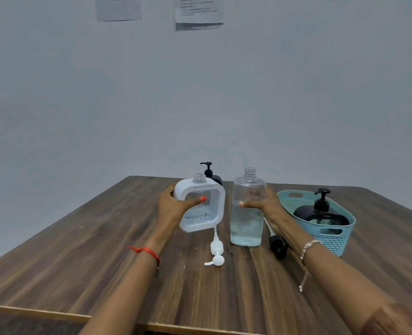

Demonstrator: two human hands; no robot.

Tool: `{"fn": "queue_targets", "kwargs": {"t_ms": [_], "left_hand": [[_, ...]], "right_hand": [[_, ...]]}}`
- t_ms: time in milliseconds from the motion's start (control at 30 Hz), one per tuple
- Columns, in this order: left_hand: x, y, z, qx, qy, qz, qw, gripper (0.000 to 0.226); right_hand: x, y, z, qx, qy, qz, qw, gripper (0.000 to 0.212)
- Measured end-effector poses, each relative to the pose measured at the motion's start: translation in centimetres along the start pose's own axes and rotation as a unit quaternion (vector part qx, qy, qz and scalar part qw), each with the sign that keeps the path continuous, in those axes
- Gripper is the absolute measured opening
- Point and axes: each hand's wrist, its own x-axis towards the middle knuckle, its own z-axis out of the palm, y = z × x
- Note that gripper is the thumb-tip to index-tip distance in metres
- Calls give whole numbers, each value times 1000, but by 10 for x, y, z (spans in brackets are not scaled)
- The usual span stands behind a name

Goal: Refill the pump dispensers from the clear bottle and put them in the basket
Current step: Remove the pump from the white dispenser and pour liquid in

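Observation:
My left hand (173,205) grips a white square dispenser (201,205) with a clear window and an open neck, held slightly tilted just above the table. Its white pump head (216,252) lies on the wood in front of it. My right hand (264,204) is wrapped around the tall clear bottle (247,211), which stands upright, uncapped and about half full of clear liquid. A black pump dispenser (321,213) stands inside the teal basket (335,238) at the right. Another black dispenser (212,175) stands behind the white one, mostly hidden.
A black pump head with its tube (278,245) lies on the table beside my right wrist, between the clear bottle and the basket. The wooden table (103,250) stands against a pale wall with paper notices.

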Motion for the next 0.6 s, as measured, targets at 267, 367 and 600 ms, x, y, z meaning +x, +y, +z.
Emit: {"fn": "queue_targets", "kwargs": {"t_ms": [267, 367, 600], "left_hand": [[0, -7, -2, -47, -15, -26, 998, 42], [2, -8, -5, -57, -13, -30, 998, 46], [6, -10, -18, -71, 4, -19, 997, 40]], "right_hand": [[8, -11, -12, -24, -72, -9, 997, 106], [3, -32, -1, -137, 71, -148, 977, 78], [-28, -7, 30, -479, 3, -539, 693, 19]]}}
